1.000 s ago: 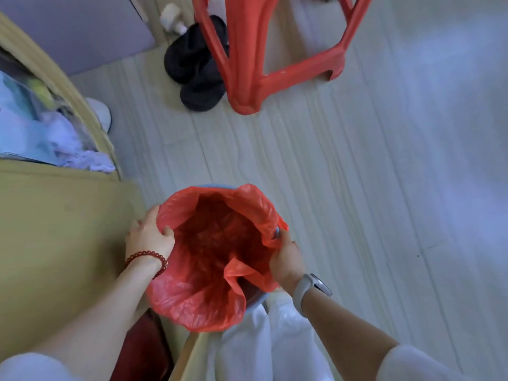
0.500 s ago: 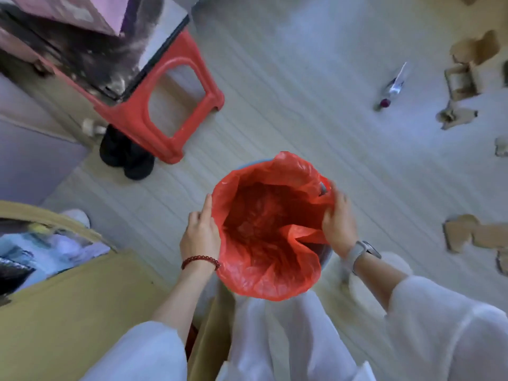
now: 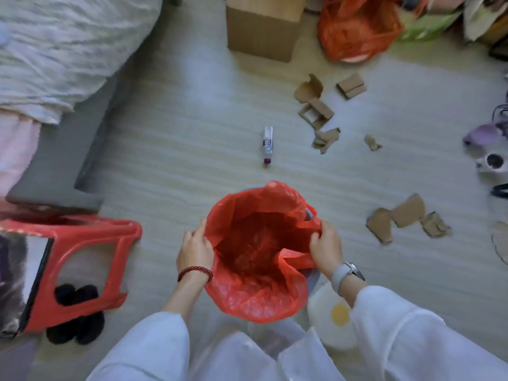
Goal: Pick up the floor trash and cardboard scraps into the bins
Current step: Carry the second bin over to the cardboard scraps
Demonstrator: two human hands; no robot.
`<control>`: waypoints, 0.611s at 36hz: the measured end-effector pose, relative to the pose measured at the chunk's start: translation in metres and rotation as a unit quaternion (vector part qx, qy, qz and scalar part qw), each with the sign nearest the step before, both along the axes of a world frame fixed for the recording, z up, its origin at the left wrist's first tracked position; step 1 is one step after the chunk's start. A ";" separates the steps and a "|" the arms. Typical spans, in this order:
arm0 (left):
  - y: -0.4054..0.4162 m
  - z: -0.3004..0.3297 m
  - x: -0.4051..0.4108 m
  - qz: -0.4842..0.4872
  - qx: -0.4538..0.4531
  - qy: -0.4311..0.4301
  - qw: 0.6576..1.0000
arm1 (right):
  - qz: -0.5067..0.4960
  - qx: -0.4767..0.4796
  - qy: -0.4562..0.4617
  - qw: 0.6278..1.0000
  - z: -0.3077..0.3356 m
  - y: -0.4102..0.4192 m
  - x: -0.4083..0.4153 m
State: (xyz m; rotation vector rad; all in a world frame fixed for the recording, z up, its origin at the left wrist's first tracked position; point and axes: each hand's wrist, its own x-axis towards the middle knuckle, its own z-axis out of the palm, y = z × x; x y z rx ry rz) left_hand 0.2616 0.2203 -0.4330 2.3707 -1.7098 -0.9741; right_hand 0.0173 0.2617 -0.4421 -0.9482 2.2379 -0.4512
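Note:
A bin lined with a red plastic bag (image 3: 258, 259) is right in front of me, its mouth open and facing up. My left hand (image 3: 193, 248) grips the bag's left rim, and my right hand (image 3: 325, 247) pinches the right rim. A small tube (image 3: 267, 144) lies on the floor just beyond the bin. Cardboard scraps are scattered on the floor: one cluster far right of the tube (image 3: 316, 111), another to the right of the bin (image 3: 406, 218).
A red plastic stool (image 3: 82, 265) stands at the left with black slippers (image 3: 74, 314) under it. A cardboard box (image 3: 262, 26) and another red bag (image 3: 357, 31) sit at the far side. Bedding (image 3: 55, 45) fills the upper left. Shoes (image 3: 492, 158) lie at the right edge.
My view has swung round from the stool and desk toward the open floor, bringing the tube, scraps and box into sight. Both hands keep hold of the bag's rim.

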 end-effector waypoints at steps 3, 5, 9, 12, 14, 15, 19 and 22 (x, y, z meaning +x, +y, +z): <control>-0.056 0.010 -0.042 -0.045 -0.019 0.007 0.999 | -0.042 -0.017 0.010 0.999 0.014 -0.037 -0.039; -0.094 0.015 -0.068 -0.069 -0.029 0.017 0.997 | -0.064 -0.030 0.017 0.997 0.021 -0.062 -0.062; -0.172 0.020 -0.111 -0.114 -0.060 0.040 0.991 | -0.120 -0.046 0.016 0.992 0.027 -0.118 -0.098; -0.242 0.014 -0.139 -0.139 -0.065 0.059 0.986 | -0.154 -0.052 0.014 0.987 0.022 -0.173 -0.121; -0.271 0.013 -0.151 -0.148 -0.065 0.068 0.984 | -0.165 -0.060 0.010 0.984 0.022 -0.196 -0.127; -0.292 0.009 -0.158 -0.153 -0.064 0.075 0.983 | -0.174 -0.063 0.011 0.983 0.018 -0.215 -0.133; -0.392 -0.010 -0.185 -0.173 -0.036 0.098 0.979 | -0.224 -0.071 0.006 0.972 0.005 -0.307 -0.151; -0.461 -0.027 -0.207 -0.180 -0.032 0.084 0.980 | -0.237 -0.079 -0.002 0.968 -0.009 -0.376 -0.171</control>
